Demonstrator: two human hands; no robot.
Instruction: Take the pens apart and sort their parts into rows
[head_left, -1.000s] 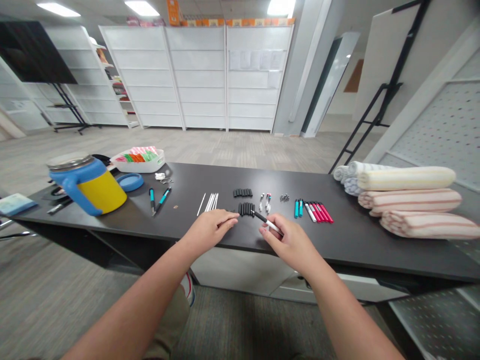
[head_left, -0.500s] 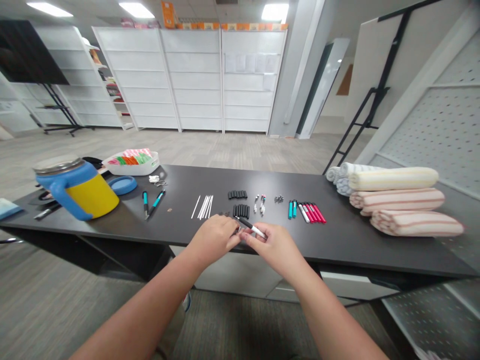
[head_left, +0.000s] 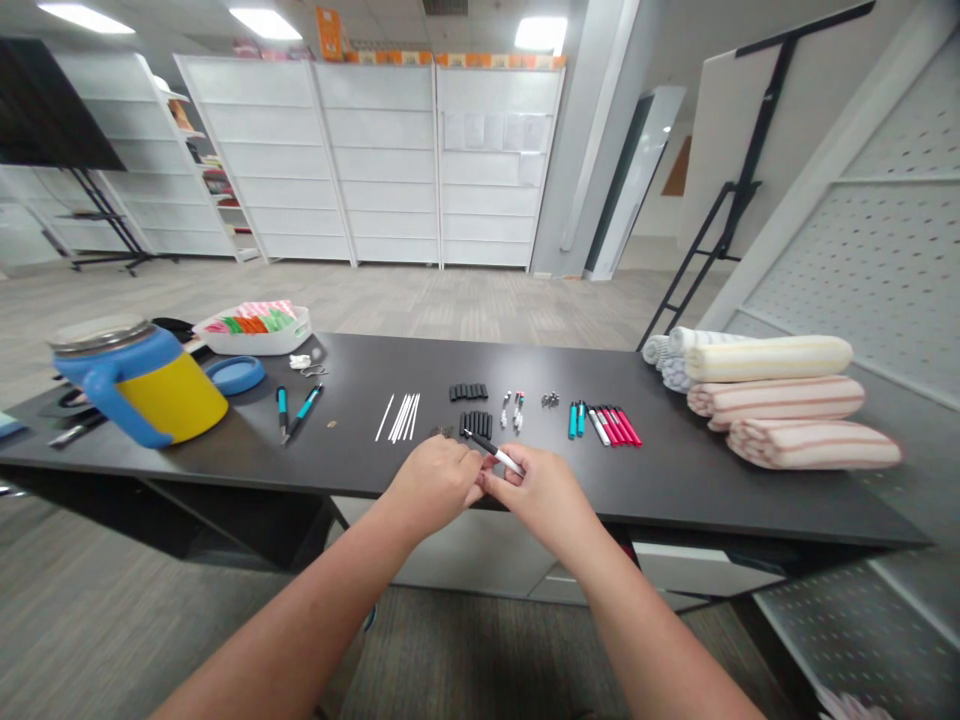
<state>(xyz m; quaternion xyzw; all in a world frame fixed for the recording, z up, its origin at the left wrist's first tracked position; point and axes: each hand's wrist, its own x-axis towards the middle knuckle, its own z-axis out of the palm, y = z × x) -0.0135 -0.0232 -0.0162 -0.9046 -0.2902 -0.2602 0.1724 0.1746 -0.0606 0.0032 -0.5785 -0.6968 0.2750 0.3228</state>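
A black-and-white pen [head_left: 504, 458] is tilted in my right hand [head_left: 546, 492], its dark tip pointing up and left. My left hand [head_left: 435, 482] has its fingers pinched together, touching the right fingertips just below the pen; whatever they hold is hidden. Beyond the hands lie white refill tubes [head_left: 405, 416], two rows of black grips [head_left: 469, 392], small pen tips and clips [head_left: 512, 410], and tiny metal parts [head_left: 550, 399]. To the right are teal barrels [head_left: 577, 420], a white barrel [head_left: 598, 426] and several pink barrels [head_left: 621, 426].
On the dark table [head_left: 360, 358], two teal pens [head_left: 302, 413], a blue-and-yellow mug [head_left: 150, 385], a blue lid [head_left: 235, 375] and a white basket [head_left: 255, 340] of colourful packets stand at left. Rolled towels [head_left: 787, 395] are stacked at right. White shelving [head_left: 375, 160] stands behind.
The view has shifted slightly, so the table things sit a little further left. Both hands stay together at the pen; my left fingers have curled in closer under it.
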